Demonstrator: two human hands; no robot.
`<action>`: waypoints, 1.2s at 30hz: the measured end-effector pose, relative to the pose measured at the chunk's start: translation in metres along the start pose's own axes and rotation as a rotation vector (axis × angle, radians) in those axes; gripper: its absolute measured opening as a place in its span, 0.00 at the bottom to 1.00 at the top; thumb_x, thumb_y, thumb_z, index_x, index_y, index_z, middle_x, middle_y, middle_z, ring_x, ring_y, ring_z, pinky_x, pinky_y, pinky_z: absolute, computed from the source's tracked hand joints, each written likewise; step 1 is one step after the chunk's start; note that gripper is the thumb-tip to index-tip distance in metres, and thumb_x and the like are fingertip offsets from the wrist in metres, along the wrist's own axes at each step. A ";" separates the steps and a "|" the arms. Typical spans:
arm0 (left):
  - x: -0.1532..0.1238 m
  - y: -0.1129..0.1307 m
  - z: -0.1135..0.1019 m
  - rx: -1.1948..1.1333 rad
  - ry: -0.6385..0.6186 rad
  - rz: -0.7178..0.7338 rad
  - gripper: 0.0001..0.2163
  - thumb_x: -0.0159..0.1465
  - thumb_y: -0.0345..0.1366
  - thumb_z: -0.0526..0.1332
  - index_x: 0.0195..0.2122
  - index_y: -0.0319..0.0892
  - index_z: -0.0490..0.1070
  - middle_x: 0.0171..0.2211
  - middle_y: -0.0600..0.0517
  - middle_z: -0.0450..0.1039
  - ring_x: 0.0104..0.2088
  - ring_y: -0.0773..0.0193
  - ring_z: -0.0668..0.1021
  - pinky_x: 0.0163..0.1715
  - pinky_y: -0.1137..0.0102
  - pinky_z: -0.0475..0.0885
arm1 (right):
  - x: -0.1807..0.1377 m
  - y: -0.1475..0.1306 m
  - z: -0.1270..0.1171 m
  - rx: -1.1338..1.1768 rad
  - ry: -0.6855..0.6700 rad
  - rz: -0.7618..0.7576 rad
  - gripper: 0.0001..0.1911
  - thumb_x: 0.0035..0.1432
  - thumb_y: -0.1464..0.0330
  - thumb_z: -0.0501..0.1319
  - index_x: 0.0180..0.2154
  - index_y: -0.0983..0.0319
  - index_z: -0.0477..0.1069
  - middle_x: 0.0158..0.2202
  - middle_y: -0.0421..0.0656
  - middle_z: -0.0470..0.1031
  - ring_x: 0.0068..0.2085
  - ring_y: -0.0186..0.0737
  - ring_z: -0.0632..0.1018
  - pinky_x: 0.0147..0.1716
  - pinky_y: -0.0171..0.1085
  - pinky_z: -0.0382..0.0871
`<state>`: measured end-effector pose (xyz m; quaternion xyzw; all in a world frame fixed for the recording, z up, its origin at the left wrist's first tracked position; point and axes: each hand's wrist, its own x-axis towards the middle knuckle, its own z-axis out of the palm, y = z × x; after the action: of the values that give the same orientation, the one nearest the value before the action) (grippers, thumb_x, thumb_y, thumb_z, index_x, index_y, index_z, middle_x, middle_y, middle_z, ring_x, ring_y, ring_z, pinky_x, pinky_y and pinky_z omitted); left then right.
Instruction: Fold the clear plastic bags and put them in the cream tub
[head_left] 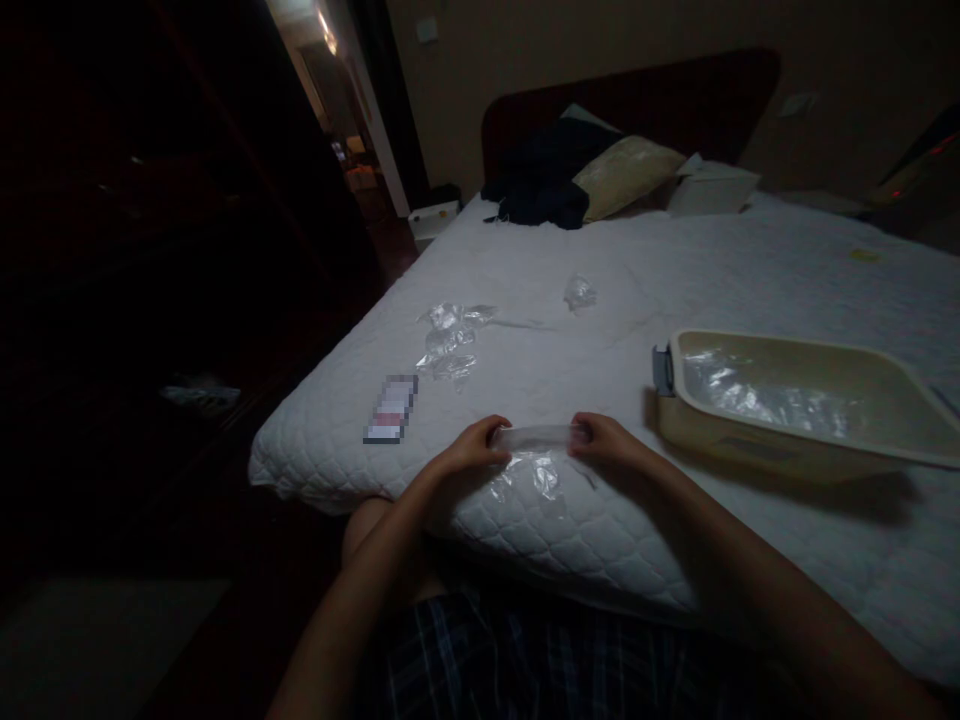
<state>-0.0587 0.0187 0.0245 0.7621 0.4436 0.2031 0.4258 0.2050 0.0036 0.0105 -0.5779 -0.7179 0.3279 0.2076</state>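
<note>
My left hand (484, 440) and my right hand (598, 437) are level with each other above the near edge of the bed. Between them stretches a whitish, see-through plastic strip (540, 437), one end gripped by the fingers of each hand. Whether it is part of a bag I cannot tell. Just below it, crinkled clear plastic (544, 478) lies on the quilted white mattress cover (570, 545). Left of my left hand is a phone-like flat item (391, 410), blurred out. To the right of my right hand stands a translucent storage box (765, 450) with a grey latch (663, 370).
Shiny clear plastic also fills part of the box. Crumpled clear wrappers (450, 340) and a smaller wrapper (580, 292) lie farther up the bed. Dark clothing (544, 185) and a beige pillow (630, 175) rest by the headboard (720, 90). Another wrapper (201, 395) sits at left.
</note>
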 end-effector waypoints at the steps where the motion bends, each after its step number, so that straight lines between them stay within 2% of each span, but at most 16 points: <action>1: 0.000 0.000 -0.001 -0.011 -0.014 0.018 0.20 0.46 0.31 0.61 0.43 0.39 0.65 0.34 0.53 0.67 0.33 0.67 0.69 0.32 0.74 0.65 | -0.001 0.000 0.000 0.018 0.005 -0.013 0.08 0.40 0.69 0.60 0.25 0.62 0.62 0.23 0.38 0.65 0.27 0.34 0.67 0.25 0.32 0.57; 5: -0.003 -0.001 0.003 -0.029 -0.022 0.011 0.14 0.49 0.29 0.57 0.38 0.38 0.67 0.30 0.54 0.67 0.30 0.68 0.69 0.29 0.75 0.64 | -0.007 0.000 -0.003 0.100 -0.009 -0.069 0.09 0.42 0.67 0.60 0.28 0.61 0.62 0.25 0.38 0.66 0.28 0.35 0.68 0.26 0.32 0.59; 8: -0.004 -0.001 0.009 0.063 0.039 0.004 0.11 0.49 0.28 0.55 0.35 0.38 0.68 0.27 0.55 0.67 0.27 0.69 0.69 0.27 0.75 0.63 | -0.012 0.003 -0.006 0.141 -0.037 -0.094 0.16 0.40 0.65 0.63 0.33 0.61 0.62 0.28 0.39 0.67 0.29 0.36 0.68 0.27 0.33 0.61; 11: -0.006 0.000 0.012 0.141 0.093 0.030 0.12 0.48 0.28 0.55 0.35 0.39 0.69 0.28 0.54 0.68 0.29 0.68 0.69 0.29 0.75 0.63 | -0.017 0.004 -0.010 0.207 -0.066 -0.087 0.21 0.39 0.66 0.64 0.37 0.62 0.62 0.30 0.40 0.67 0.30 0.36 0.69 0.28 0.34 0.62; 15: -0.008 -0.003 0.014 0.184 0.135 0.054 0.12 0.48 0.28 0.54 0.34 0.39 0.68 0.29 0.54 0.68 0.30 0.67 0.69 0.31 0.73 0.63 | -0.024 0.001 -0.011 0.273 -0.075 -0.053 0.17 0.41 0.69 0.61 0.37 0.62 0.62 0.29 0.40 0.67 0.30 0.36 0.69 0.28 0.33 0.62; 20: -0.007 -0.006 0.015 0.189 0.178 0.116 0.11 0.47 0.25 0.53 0.31 0.39 0.68 0.30 0.53 0.66 0.32 0.66 0.68 0.33 0.72 0.64 | -0.026 -0.003 -0.003 0.205 -0.003 -0.087 0.04 0.42 0.73 0.56 0.26 0.61 0.65 0.25 0.40 0.67 0.29 0.36 0.69 0.29 0.34 0.62; 26: 0.000 -0.006 0.010 0.209 0.166 0.150 0.12 0.45 0.23 0.52 0.30 0.39 0.68 0.30 0.53 0.65 0.33 0.66 0.68 0.34 0.72 0.64 | -0.024 -0.006 -0.006 0.132 0.184 -0.219 0.08 0.39 0.77 0.52 0.25 0.61 0.65 0.27 0.41 0.68 0.32 0.37 0.69 0.32 0.35 0.63; 30: -0.004 -0.003 0.003 0.261 0.083 0.192 0.13 0.47 0.23 0.52 0.33 0.39 0.69 0.33 0.52 0.67 0.35 0.65 0.68 0.37 0.71 0.65 | -0.029 -0.009 -0.014 -0.033 0.163 -0.344 0.11 0.40 0.78 0.52 0.26 0.61 0.68 0.30 0.44 0.70 0.34 0.39 0.71 0.35 0.37 0.63; 33: -0.012 0.001 -0.002 0.320 -0.048 0.306 0.16 0.49 0.22 0.52 0.38 0.40 0.69 0.38 0.50 0.69 0.41 0.64 0.69 0.43 0.69 0.64 | -0.035 -0.008 -0.015 -0.183 0.129 -0.426 0.13 0.44 0.78 0.52 0.31 0.61 0.72 0.37 0.46 0.73 0.39 0.42 0.72 0.39 0.41 0.63; 36: -0.024 0.001 -0.002 0.476 -0.095 0.395 0.17 0.53 0.23 0.52 0.44 0.41 0.67 0.45 0.48 0.68 0.47 0.62 0.68 0.47 0.67 0.62 | -0.043 -0.002 -0.011 -0.292 0.103 -0.482 0.14 0.49 0.75 0.54 0.37 0.59 0.72 0.43 0.47 0.73 0.44 0.45 0.72 0.43 0.46 0.62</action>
<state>-0.0721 -0.0011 0.0277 0.9203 0.3017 0.1367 0.2080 0.2217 -0.0352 0.0231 -0.4304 -0.8627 0.1323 0.2302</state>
